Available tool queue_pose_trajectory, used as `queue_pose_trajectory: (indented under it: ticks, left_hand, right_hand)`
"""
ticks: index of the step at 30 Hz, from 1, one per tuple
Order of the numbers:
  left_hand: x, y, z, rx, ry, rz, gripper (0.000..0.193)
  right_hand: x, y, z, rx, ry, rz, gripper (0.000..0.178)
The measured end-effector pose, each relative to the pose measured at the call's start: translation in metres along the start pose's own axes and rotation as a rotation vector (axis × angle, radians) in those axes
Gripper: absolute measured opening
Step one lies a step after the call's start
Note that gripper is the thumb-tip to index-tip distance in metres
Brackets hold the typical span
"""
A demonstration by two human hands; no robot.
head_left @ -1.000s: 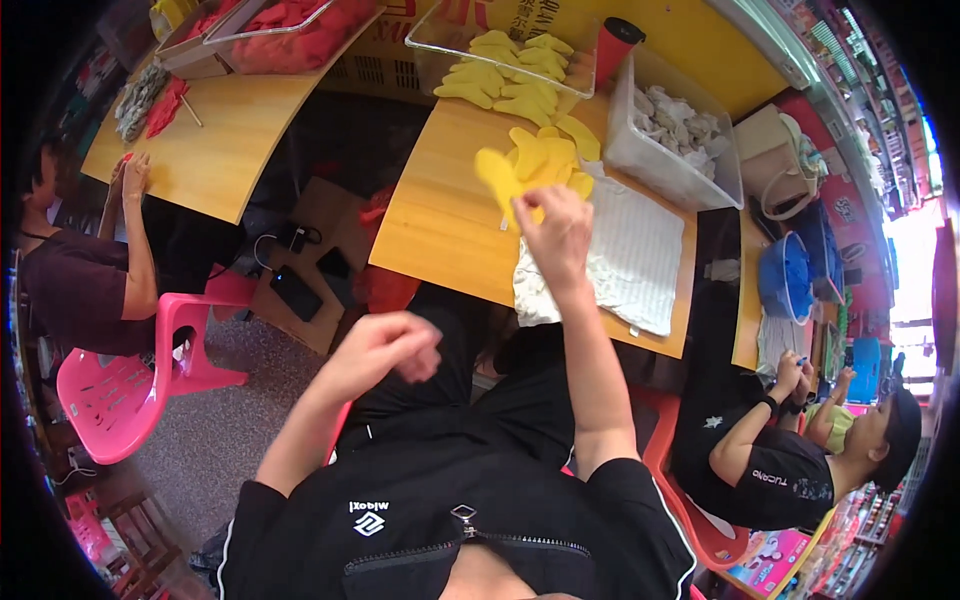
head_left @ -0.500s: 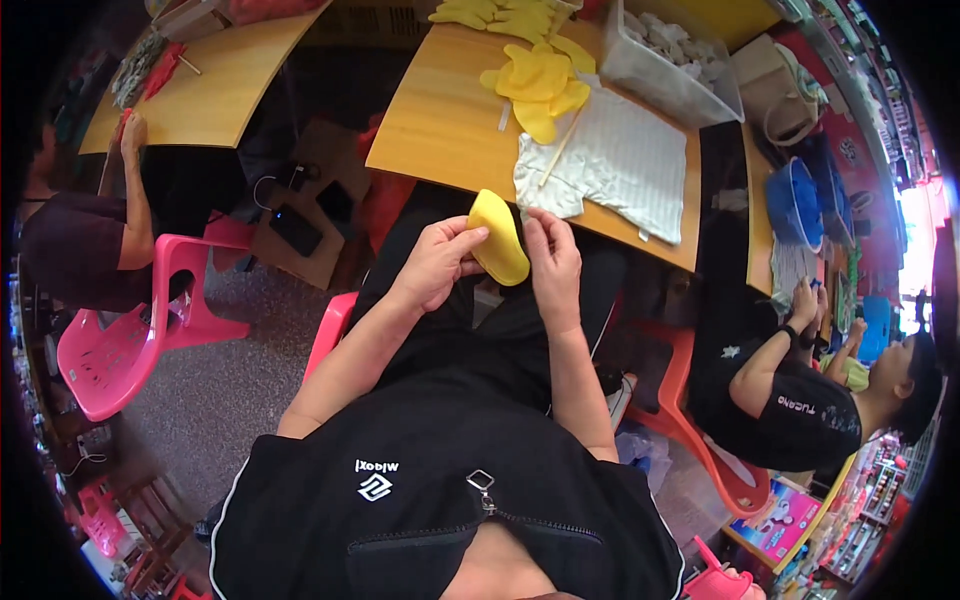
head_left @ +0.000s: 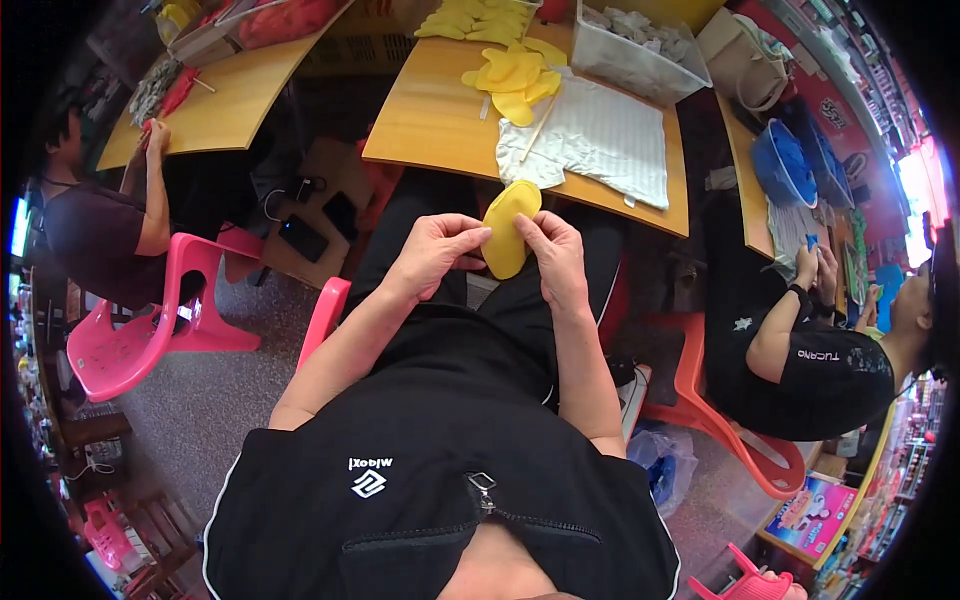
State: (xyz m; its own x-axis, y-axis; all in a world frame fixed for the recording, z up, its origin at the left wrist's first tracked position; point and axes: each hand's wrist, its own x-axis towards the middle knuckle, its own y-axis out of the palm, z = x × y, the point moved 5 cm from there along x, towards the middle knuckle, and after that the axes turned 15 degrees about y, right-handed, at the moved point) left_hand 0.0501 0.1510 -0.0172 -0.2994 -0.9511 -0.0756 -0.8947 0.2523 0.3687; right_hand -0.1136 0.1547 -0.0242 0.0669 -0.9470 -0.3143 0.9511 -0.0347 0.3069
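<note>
A yellow, oblong fabric piece (head_left: 505, 252) with a rounded outline hangs upright over my lap. My left hand (head_left: 438, 258) pinches its left edge between thumb and fingers. On its upper right, my right hand (head_left: 560, 262) grips it with the thumb pressed on the face turned to me. The fingers behind the piece are partly hidden. Just beyond, the near edge of the wooden table (head_left: 430, 130) carries a white striped cloth (head_left: 625, 140), with a thin wooden stick (head_left: 538, 130) lying on it. Left of the cloth is a loose pile of similar yellow pieces (head_left: 512, 82).
More yellow pieces (head_left: 470, 22) are stacked at the table's back, by a clear bin (head_left: 645, 65) of whitish stuffing. One person (head_left: 105, 225) sits left near a pink chair (head_left: 160, 330), another (head_left: 810, 355) right on a red chair (head_left: 735, 450), beside a blue basket (head_left: 783, 165).
My right hand has moved from beside the yellow piece onto it. The piece has turned more upright, its broad face now toward me. The whole view has shifted slightly.
</note>
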Motion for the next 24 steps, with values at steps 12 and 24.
queue_pose_trajectory:
  ticks: [12, 24]
  left_hand:
    - [0.034, 0.011, 0.006, 0.423, 0.321, 0.016, 0.014]
    - [0.032, 0.004, 0.006, 0.680, 0.643, -0.098, 0.008]
  right_hand:
    - [-0.003, -0.001, 0.020, -0.502, -0.213, -0.196, 0.017]
    - [-0.006, 0.011, 0.015, -0.795, -0.472, -0.261, 0.014]
